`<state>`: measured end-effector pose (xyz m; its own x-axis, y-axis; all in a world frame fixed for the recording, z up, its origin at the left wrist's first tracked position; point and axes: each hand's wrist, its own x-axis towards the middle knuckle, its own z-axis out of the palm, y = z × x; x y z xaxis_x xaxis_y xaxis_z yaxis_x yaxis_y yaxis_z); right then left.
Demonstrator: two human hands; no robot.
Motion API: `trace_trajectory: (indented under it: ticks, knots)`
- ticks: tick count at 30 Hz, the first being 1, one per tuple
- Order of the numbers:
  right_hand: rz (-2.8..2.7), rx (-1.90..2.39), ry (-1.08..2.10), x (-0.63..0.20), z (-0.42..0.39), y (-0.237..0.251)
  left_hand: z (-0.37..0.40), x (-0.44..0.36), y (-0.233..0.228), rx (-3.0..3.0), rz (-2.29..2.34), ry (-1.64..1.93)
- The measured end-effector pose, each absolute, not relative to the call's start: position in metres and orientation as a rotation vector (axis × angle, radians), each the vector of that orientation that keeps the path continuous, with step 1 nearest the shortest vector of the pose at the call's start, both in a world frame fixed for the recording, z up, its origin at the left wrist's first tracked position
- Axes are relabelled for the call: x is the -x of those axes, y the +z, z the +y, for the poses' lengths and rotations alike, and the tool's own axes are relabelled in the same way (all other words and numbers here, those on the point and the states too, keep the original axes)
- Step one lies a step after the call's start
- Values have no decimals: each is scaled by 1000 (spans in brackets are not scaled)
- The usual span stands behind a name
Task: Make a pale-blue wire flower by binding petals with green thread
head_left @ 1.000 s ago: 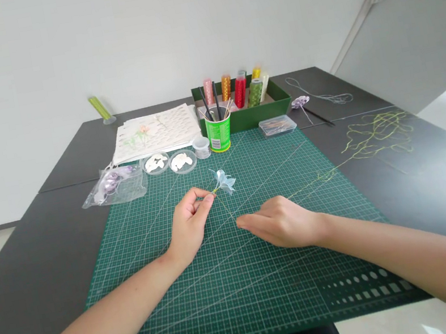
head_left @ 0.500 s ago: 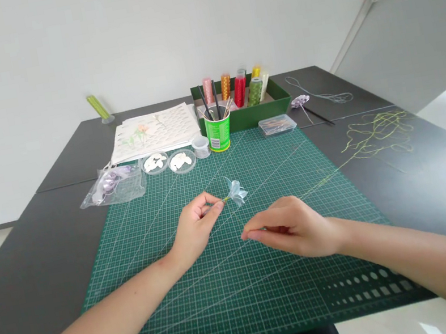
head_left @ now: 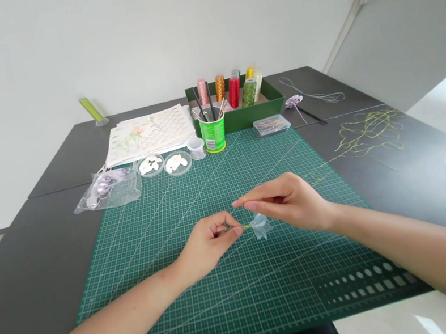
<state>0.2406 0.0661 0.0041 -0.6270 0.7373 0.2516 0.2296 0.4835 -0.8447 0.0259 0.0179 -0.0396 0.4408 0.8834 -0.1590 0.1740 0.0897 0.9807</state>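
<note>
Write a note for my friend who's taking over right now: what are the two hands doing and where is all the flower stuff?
Left hand: grip pinched shut on the stem of the small pale-blue translucent flower, low over the green gridded cutting mat.
Right hand: fingertips pinched together just above the flower; it seems to hold the thin yellow-green thread, but that is too fine to confirm.
The thread trails right to a loose tangle on the dark table.
Done: the flower's petals are formed and it sits on its stem.
Left: the thread is uncut, still running to the tangle.
</note>
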Motion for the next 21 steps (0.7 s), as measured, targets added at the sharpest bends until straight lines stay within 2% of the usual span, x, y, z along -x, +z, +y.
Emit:
trace_trajectory:
  ticks: [5, 21]
  knots:
    - [-2142, 862, 1017, -241, 74, 0, 16, -27, -38, -1393, 987, 660]
    - [-2133, 932, 1112, -241, 86, -10, 14, -24, -37, -1370, 895, 637]
